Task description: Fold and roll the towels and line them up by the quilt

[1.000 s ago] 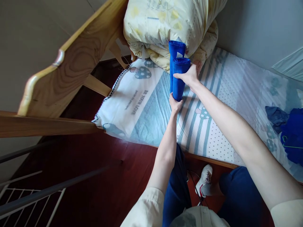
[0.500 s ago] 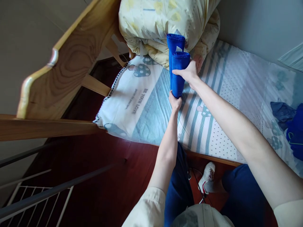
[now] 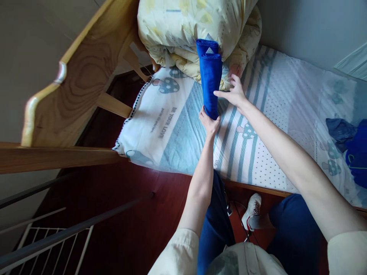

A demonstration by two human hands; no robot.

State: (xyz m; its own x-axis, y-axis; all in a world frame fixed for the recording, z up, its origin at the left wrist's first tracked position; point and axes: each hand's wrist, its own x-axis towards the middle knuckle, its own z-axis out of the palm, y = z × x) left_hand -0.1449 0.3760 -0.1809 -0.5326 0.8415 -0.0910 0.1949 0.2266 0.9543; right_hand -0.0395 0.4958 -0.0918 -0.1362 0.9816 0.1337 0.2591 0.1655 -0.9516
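Two blue rolled towels (image 3: 211, 86) stand on end, one right behind the other, in front of the folded quilt. My left hand (image 3: 210, 121) grips the lower end of the near roll, fingers on one side and thumb on the other. Beside the rolls, my right hand (image 3: 235, 93) is open with its fingers spread. Its thumb tip is at the near roll's right side; I cannot tell if it touches. Small pale tags show near the tops of both rolls.
The bed sheet (image 3: 189, 131) has blue stripes and mushroom prints. Behind the towels is a cream quilt (image 3: 177, 30). A wooden headboard (image 3: 83, 72) rises at left. Dark blue clothes (image 3: 357, 152) lie at the right. A white wire rack (image 3: 51, 244) stands at lower left.
My right hand has let go of the near towel roll and spread its fingers. The near roll now sits closer to the far one. My left hand's fingers have spread wider around the bottom.
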